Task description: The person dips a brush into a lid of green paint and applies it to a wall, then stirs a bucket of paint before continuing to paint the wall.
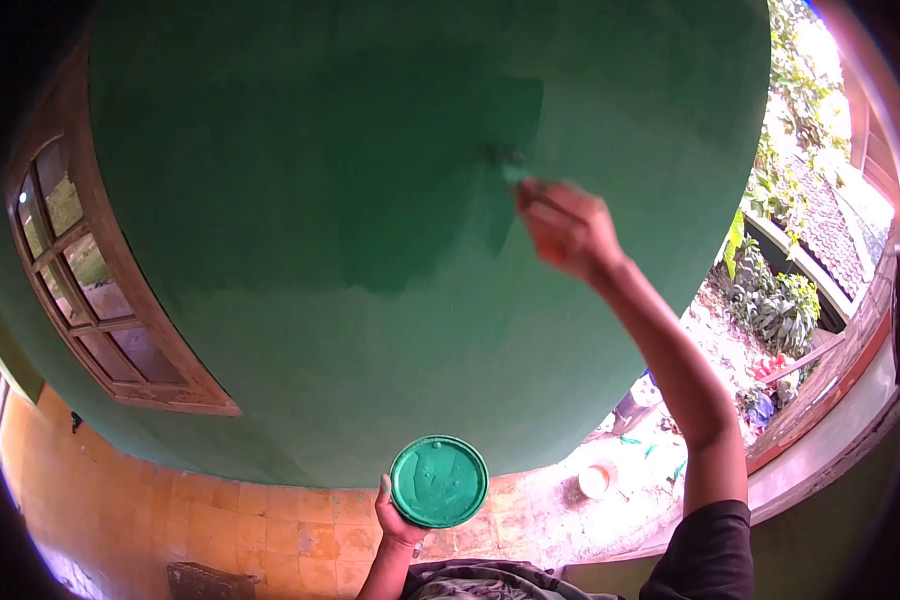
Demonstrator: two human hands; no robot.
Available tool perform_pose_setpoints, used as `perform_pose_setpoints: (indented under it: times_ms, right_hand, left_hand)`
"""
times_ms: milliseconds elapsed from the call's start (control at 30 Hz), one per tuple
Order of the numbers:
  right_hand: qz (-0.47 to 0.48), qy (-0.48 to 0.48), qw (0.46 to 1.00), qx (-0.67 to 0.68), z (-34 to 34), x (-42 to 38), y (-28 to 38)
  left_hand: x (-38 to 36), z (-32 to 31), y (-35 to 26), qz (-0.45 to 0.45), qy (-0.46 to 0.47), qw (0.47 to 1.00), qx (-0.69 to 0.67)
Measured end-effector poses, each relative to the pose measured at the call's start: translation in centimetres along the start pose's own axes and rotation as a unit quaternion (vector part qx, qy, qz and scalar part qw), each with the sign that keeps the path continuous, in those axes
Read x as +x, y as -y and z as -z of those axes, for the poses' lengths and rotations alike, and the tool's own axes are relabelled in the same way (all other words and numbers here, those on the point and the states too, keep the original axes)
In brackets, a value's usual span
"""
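Note:
My right hand [568, 226] is raised to the green wall [300, 330], its fingers closed round a paintbrush [508, 165]. Motion blurs the brush, and its bristles are at the wall by the right part of a darker, wet-looking patch of paint [390, 190]. Low in the view, my left hand [400, 522] grips a round paint container [438, 482] from its left side. Green paint shows inside the rim; the container's body below is hidden.
A wooden-framed window [95, 290] is set in the wall at left. Orange tiles [280, 520] cover the floor. At right, a white bucket [597, 480] stands on the sunlit ground near scattered items, with plants [770, 290] beyond.

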State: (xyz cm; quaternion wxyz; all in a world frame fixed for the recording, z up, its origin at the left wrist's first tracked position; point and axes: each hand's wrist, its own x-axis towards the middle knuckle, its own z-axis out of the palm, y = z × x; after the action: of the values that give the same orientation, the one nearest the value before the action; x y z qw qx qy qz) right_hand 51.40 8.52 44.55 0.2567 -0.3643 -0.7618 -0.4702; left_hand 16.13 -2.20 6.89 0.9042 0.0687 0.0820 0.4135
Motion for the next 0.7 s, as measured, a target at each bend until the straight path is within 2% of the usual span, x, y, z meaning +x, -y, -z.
perform_pose_setpoints:
  times_ms: [67, 133, 233, 300, 333, 400, 467, 500, 567, 633, 700]
  right_hand:
    - [0.089, 0.006, 0.995, 0.033, -2.8, -4.2, 3.2]
    - [0.099, 0.096, 0.988, 0.069, -4.2, -7.5, 6.9]
    - [0.000, 0.158, 0.961, 0.228, -4.3, -9.3, 8.9]
    - [-0.022, 0.023, 0.966, 0.258, -3.6, -7.0, 7.7]
    - [-0.067, 0.050, 0.972, 0.218, -3.2, -6.2, 6.0]
    - [-0.054, 0.012, 0.984, 0.167, -0.8, -2.7, 2.9]
    - [-0.053, -0.039, 0.996, 0.063, 1.2, 0.5, 2.6]
    - [-0.055, -0.036, 0.996, 0.062, 1.2, 0.9, 2.5]
    - [-0.008, -0.137, 0.991, -0.003, 1.2, 1.1, 2.7]
    - [0.003, -0.097, 0.995, -0.002, -0.4, -1.3, 4.2]
    - [-0.004, 0.034, 0.997, 0.072, -2.3, -3.9, 7.6]
  left_hand:
    - [0.0, 0.7, -0.4, 0.002, -0.005, 1.000, 0.005]
    - [-0.2, 0.7, -0.8, 0.005, -0.009, 1.000, 0.010]
    - [-0.8, 0.5, -2.2, 0.028, 0.003, 1.000, 0.012]
    - [-0.6, 1.0, -2.8, 0.029, 0.011, 0.999, 0.020]
    - [-0.7, 1.0, -3.1, 0.040, 0.020, 0.999, 0.012]
    - [-0.7, 1.2, -3.2, 0.056, 0.015, 0.998, 0.008]
    - [-1.0, 1.3, -4.3, 0.073, 0.025, 0.997, 0.006]
    - [-0.9, 1.5, -4.6, 0.077, 0.023, 0.997, 0.006]
    - [-0.9, 2.0, -4.8, 0.092, 0.025, 0.995, -0.003]
    - [-0.9, 2.0, -5.0, 0.096, 0.024, 0.995, 0.002]
    - [-1.3, 2.0, -5.1, 0.098, 0.018, 0.995, 0.009]
